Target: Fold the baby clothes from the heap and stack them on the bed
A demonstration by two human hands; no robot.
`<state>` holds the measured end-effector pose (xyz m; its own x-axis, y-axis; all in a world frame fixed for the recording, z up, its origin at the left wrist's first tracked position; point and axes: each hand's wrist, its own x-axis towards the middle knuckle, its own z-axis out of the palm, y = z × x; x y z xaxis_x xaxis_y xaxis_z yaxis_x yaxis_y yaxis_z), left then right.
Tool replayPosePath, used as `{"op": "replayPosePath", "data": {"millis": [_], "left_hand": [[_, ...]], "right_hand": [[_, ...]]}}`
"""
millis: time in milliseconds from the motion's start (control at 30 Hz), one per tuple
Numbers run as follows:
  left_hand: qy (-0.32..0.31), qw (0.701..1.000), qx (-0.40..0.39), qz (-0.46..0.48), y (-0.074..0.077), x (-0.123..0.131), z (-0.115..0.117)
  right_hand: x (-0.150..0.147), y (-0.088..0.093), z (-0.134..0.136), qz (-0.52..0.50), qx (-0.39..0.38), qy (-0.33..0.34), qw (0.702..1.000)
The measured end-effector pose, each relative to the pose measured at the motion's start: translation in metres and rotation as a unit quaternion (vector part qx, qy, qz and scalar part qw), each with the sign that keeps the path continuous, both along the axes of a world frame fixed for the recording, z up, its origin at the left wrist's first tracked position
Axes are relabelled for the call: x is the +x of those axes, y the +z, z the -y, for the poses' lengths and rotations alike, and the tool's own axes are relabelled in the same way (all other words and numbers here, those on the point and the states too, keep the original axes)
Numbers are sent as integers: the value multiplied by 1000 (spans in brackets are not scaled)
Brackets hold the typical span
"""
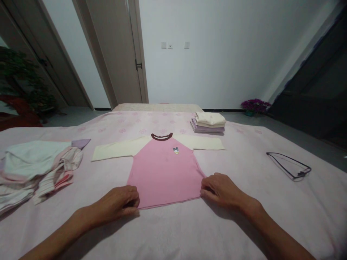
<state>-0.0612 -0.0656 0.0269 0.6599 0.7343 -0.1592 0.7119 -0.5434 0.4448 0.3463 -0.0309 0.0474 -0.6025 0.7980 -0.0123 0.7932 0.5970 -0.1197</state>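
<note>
A small pink shirt point(162, 169) with cream sleeves, a dark brown collar and a little cartoon patch lies flat, face up, on the pink bedspread point(244, 224). My left hand point(119, 204) pinches the shirt's lower left hem corner, fingers curled. My right hand point(221, 189) grips the lower right hem corner the same way. Both sleeves are spread out to the sides.
A loose heap of unfolded pale clothes point(35, 169) lies at the left. A neat stack of folded garments point(208, 122) sits at the far side. A dark wire hanger point(290, 165) rests at the right. A potted plant point(21, 83) and purple flowers point(255, 105) stand on the floor.
</note>
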Motion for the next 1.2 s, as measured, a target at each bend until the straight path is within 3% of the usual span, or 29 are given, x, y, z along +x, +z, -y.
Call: {"op": "replayPosePath", "data": {"millis": [100,233,333,400,467,500,633,800,933,1033,1100,1200], "left_hand": [[42,999,-1,2,16,8,-10],[104,989,93,57,23,29,-46],[140,975,157,69,8,50,-87],[145,969,196,34,-9,61,-113],[129,966,222,-8,-27,66,-132],[157,961,226,-27,-35,66,-137],[240,943,222,-67,-54,54,-141],[213,953,216,-15,-48,30,-143],[271,939,210,11,-44,22,-171],[259,944,204,-5,-47,20,-199],[234,952,197,-19,-50,16,-213],[200,960,191,-41,-54,2,-226]], "right_hand": [[4,15,-11,13,-17,-63,998],[-20,22,-38,-68,28,-96,993],[-54,5,-61,-119,63,-69,988],[-76,-14,-74,-98,52,-35,993],[-89,-33,-83,-60,29,-44,997],[-91,-42,-86,-41,22,-58,997],[-73,-60,-92,8,38,-113,993],[-50,-50,-94,29,65,-166,983],[-73,-27,-105,20,107,-153,982],[-105,-17,-126,-1,103,-131,986],[-120,-21,-144,-13,89,-121,989],[-124,-40,-171,-14,60,-143,988]]}}
